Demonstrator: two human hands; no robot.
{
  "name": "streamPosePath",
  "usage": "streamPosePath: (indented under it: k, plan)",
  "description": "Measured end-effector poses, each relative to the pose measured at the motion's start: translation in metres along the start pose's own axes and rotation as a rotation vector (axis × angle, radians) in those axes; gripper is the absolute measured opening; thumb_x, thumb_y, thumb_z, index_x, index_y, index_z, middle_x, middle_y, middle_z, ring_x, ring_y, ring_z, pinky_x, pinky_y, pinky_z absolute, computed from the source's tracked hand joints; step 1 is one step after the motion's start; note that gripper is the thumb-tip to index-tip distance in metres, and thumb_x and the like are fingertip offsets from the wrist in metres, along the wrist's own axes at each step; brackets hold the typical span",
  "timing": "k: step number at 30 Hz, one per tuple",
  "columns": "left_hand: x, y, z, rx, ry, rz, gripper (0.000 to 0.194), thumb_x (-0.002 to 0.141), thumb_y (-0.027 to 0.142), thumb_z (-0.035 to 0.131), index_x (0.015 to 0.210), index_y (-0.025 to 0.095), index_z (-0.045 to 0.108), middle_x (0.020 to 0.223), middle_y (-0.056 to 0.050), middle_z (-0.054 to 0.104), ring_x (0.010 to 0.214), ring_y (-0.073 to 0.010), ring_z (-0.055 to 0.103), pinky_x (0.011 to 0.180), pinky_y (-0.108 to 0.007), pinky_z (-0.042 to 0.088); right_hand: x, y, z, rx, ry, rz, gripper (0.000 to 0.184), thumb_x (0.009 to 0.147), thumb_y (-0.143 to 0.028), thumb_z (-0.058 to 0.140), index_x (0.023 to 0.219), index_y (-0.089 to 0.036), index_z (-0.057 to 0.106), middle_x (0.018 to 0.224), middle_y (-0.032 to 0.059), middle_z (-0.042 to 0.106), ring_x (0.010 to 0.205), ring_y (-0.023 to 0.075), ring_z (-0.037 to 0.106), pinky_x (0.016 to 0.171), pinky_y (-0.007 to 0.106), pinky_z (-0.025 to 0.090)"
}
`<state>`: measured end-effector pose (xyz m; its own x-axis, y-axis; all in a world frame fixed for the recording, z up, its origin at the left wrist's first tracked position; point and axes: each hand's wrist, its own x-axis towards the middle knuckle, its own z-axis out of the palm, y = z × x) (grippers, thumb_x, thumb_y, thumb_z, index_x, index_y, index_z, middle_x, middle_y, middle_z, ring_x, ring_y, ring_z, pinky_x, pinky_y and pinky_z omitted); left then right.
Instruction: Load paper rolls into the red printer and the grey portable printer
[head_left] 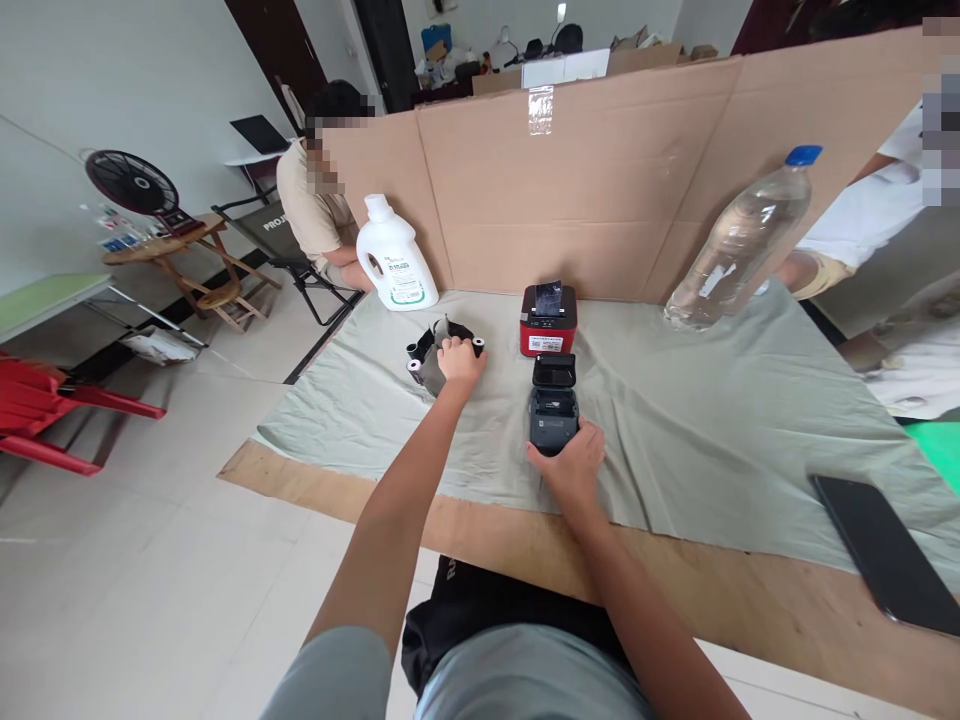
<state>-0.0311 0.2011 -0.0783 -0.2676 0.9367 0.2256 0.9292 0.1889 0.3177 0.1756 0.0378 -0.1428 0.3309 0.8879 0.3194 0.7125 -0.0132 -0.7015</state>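
Note:
My left hand [460, 362] reaches into a soft grey-black pouch [430, 372] with several small rolls in and around it. Its fingers curl at the pouch's right side, closed on a small paper roll [478, 346]; the fingertips are partly hidden. Two more rolls, a dark-sided roll [412, 351] and a white-ended roll [414, 369], lie at the pouch's left. My right hand [576, 455] grips the near end of a black portable printer [553, 425], thumb on its left and fingers on its right. The printer's lid [554, 371] stands raised, showing the compartment.
Behind the portable printer stands a red-and-black printer [548, 325]. A white jug [397, 260] and a large water bottle [742, 250] stand before a cardboard screen [562, 200]. A phone [885, 550] lies at the right. People sit beyond both ends of the screen.

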Motion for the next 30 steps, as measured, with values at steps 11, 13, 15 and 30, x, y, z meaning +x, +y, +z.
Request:
streamPosePath:
  k: [11, 13, 15, 30]
  plan:
    - [-0.077, 0.022, -0.02, -1.362, -0.151, -0.069, 0.038, 0.092, 0.049, 0.05, 0.11, 0.018, 0.061, 0.113, -0.012, 0.072, 0.103, -0.0263, 0.072, 0.085, -0.037, 0.058, 0.002, -0.001, -0.001, -0.021, -0.004, 0.002, 0.084, 0.065, -0.053, 0.074, 0.131, -0.012, 0.04, 0.127, 0.0235, 0.051, 0.123, 0.0423, 0.048, 0.102, 0.058, 0.041]
    - [-0.096, 0.026, -0.024, -1.493, -0.232, -0.113, 0.044, 0.092, 0.056, 0.049, 0.115, 0.019, 0.058, 0.119, -0.013, 0.07, 0.101, -0.0264, 0.073, 0.074, -0.034, 0.06, 0.002, -0.001, -0.002, -0.014, -0.015, 0.006, 0.084, 0.066, -0.053, 0.073, 0.132, -0.013, 0.04, 0.128, 0.0233, 0.052, 0.123, 0.0424, 0.048, 0.101, 0.059, 0.04]
    - [-0.113, 0.029, -0.027, -1.498, -0.249, -0.115, 0.047, 0.089, 0.061, 0.054, 0.115, 0.022, 0.057, 0.119, -0.012, 0.068, 0.099, -0.0254, 0.073, 0.066, -0.031, 0.059, 0.002, -0.002, -0.003, -0.012, -0.027, 0.012, 0.084, 0.066, -0.053, 0.073, 0.133, -0.013, 0.039, 0.129, 0.0232, 0.052, 0.124, 0.0423, 0.048, 0.102, 0.058, 0.04]
    - [-0.181, 0.033, -0.039, -1.231, -0.134, 0.158, 0.04, 0.092, 0.042, 0.065, 0.129, 0.028, 0.065, 0.134, -0.009, 0.061, 0.125, -0.0273, 0.059, 0.095, -0.036, 0.055, 0.003, -0.005, -0.025, 0.118, -0.063, -0.072, 0.073, 0.08, -0.051, 0.064, 0.14, -0.016, 0.044, 0.14, 0.021, 0.047, 0.13, 0.0386, 0.046, 0.105, 0.06, 0.038]
